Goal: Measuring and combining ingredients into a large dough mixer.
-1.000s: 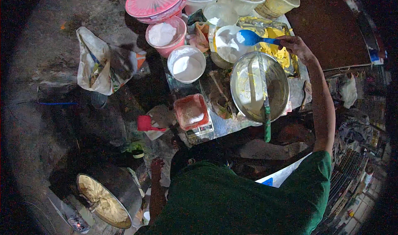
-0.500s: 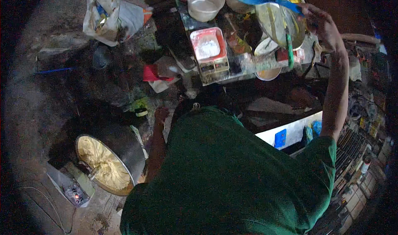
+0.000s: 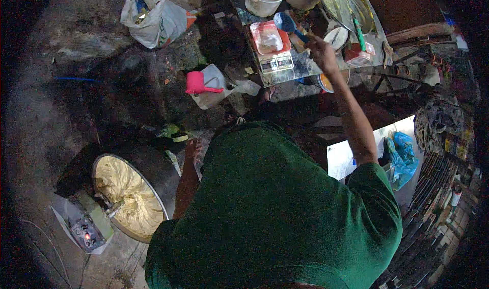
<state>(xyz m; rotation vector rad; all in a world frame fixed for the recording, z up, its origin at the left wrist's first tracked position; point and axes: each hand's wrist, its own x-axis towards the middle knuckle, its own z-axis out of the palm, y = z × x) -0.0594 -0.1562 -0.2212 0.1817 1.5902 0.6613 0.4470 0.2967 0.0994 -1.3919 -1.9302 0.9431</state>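
Evidently, your right hand (image 3: 322, 54) is clamping the blue spoon (image 3: 289, 23), seemingly bearing an untipped pale load (image 3: 278, 20), beside the red tray (image 3: 285, 44) already containing white powder (image 3: 269, 38), while your left hand (image 3: 193, 149) is appearing too dim to judge its grip.

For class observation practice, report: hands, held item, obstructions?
Right hand gripping blue plastic spoon, near red square tub of white powder. Left hand low, grip unclear. No obstruction visible between.

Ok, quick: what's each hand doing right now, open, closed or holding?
Left hand: too dark to tell open from closed; nothing visible in it.
Right hand: closed, holding the large blue spoon.
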